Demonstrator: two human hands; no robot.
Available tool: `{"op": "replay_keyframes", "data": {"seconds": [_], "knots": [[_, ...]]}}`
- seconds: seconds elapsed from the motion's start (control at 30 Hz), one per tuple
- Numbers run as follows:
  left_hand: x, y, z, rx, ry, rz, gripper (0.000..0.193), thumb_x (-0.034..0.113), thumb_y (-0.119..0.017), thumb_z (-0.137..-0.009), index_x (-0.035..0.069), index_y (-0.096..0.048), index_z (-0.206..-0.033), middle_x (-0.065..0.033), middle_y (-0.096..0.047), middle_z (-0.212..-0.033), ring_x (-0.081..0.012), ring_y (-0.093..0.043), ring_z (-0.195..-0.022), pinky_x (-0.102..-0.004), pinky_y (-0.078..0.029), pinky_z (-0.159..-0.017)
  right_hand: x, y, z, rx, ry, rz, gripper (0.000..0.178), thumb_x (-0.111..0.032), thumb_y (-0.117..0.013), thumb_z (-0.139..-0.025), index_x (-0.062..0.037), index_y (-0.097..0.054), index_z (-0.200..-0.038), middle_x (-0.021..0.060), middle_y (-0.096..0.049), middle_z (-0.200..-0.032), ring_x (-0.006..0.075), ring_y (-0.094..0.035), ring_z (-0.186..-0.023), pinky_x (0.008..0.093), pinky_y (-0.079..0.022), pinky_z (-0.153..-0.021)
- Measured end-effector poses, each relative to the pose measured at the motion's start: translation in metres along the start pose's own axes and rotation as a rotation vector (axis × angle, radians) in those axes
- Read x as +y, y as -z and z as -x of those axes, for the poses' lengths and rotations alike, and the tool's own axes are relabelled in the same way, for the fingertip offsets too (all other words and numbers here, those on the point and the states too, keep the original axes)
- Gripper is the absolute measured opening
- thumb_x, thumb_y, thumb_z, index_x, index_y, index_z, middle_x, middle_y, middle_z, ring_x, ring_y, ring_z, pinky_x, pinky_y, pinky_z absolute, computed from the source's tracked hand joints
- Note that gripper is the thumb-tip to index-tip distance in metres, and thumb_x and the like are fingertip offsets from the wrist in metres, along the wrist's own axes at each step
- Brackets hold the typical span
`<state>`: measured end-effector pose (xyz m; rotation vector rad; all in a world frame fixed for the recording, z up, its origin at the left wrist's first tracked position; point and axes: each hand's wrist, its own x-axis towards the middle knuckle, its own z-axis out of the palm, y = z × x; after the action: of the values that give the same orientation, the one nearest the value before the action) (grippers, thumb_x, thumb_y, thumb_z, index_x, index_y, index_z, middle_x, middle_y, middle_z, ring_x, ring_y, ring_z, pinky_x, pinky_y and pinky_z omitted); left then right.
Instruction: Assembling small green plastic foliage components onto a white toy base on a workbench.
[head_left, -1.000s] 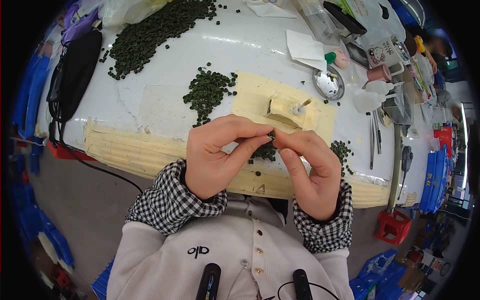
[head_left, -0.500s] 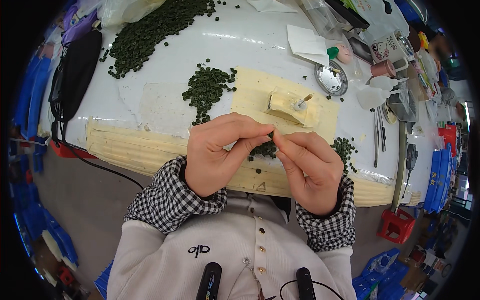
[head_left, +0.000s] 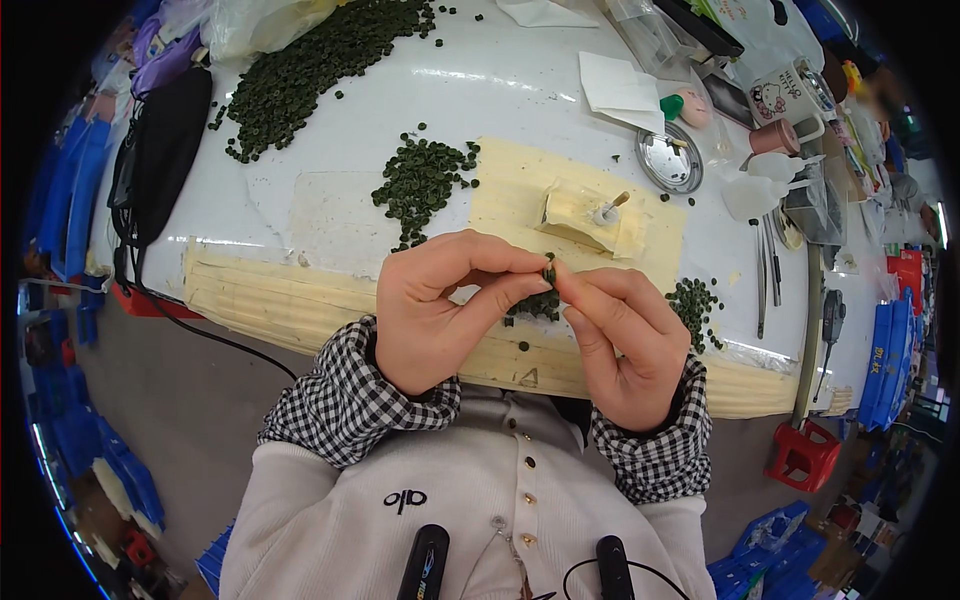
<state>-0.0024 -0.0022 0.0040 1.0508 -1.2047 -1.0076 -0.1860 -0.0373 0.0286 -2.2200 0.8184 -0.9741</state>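
Note:
My left hand pinches a small dark green round piece between thumb and index finger. From the other side, the fingertips of my right hand press closed against the same piece. Both hands meet above the front edge of the table. Just beneath them lies a small heap of similar green pieces, partly hidden by the fingers. Further pieces are scattered right of my right hand. Beyond the left hand sits a larger heap.
A tape-covered block with a short upright peg stands on a cream-taped patch. Farther right are a round metal dish, tweezers and white squeeze bottles. A big green pile covers the far left, near a black pouch.
The green piece shows more between my fingertips, and the right fingertips have shifted slightly off it. The whole view has moved a little; both hands stay in the same place over the table.

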Motion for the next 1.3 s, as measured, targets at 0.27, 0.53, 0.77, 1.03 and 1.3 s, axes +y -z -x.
{"op": "replay_keyframes", "data": {"seconds": [0.27,0.53,0.77,1.03,1.3], "knots": [[0.001,0.005,-0.003,-0.092,-0.114,-0.181,0.019,-0.011,-0.064,-0.082,-0.003,-0.068,-0.099,-0.0115,-0.068,-0.092,-0.0148,-0.063,-0.081,-0.0237,-0.049,-0.07,0.002,-0.001,0.001,0.007,-0.009,-0.011,0.038,0.006,-0.068,-0.078,-0.0004,-0.065,-0.115,0.0122,-0.063,-0.092,0.0222,-0.061,-0.075,0.0281,-0.05,-0.064],[0.004,0.003,-0.005,-0.1,-0.179,-0.287,0.021,-0.011,-0.064,-0.08,-0.002,-0.068,-0.099,-0.0128,-0.069,-0.088,-0.0172,-0.065,-0.078,-0.0253,-0.05,-0.068,0.005,0.0,0.001,-0.002,0.0,-0.023,0.037,0.006,-0.069,-0.077,0.0004,-0.066,-0.113,0.0124,-0.063,-0.091,0.0227,-0.061,-0.074,0.0285,-0.051,-0.063],[0.002,0.004,-0.003,-0.095,-0.164,-0.287,0.021,-0.011,-0.064,-0.081,-0.002,-0.068,-0.1,-0.0131,-0.069,-0.088,-0.0173,-0.065,-0.078,-0.0256,-0.051,-0.069,0.006,-0.003,0.001,0.005,0.035,0.026,0.037,0.007,-0.069,-0.075,0.001,-0.066,-0.111,0.0126,-0.063,-0.09,0.023,-0.061,-0.074,0.0291,-0.051,-0.063],[0.004,0.003,-0.004,-0.066,-0.156,-0.311,0.019,-0.009,-0.066,-0.08,-0.002,-0.069,-0.098,-0.0115,-0.068,-0.086,-0.016,-0.063,-0.076,-0.0251,-0.049,-0.066,-0.002,0.011,0.002,0.105,-0.053,0.079,0.03,0.006,-0.068,-0.079,0.0018,-0.067,-0.109,0.0126,-0.063,-0.088,0.0207,-0.061,-0.075,0.0274,-0.05,-0.064],[0.007,0.019,0.007,-0.104,-0.072,-0.61,0.017,-0.009,-0.066,-0.079,-0.004,-0.068,-0.095,-0.0114,-0.068,-0.086,-0.0165,-0.064,-0.074,-0.0246,-0.049,-0.066,0.008,0.048,0.044,0.278,-0.255,0.333,0.016,0.006,-0.067,-0.08,0.0026,-0.069,-0.095,0.0106,-0.063,-0.083,0.0187,-0.059,-0.074,0.0266,-0.047,-0.067]]}}
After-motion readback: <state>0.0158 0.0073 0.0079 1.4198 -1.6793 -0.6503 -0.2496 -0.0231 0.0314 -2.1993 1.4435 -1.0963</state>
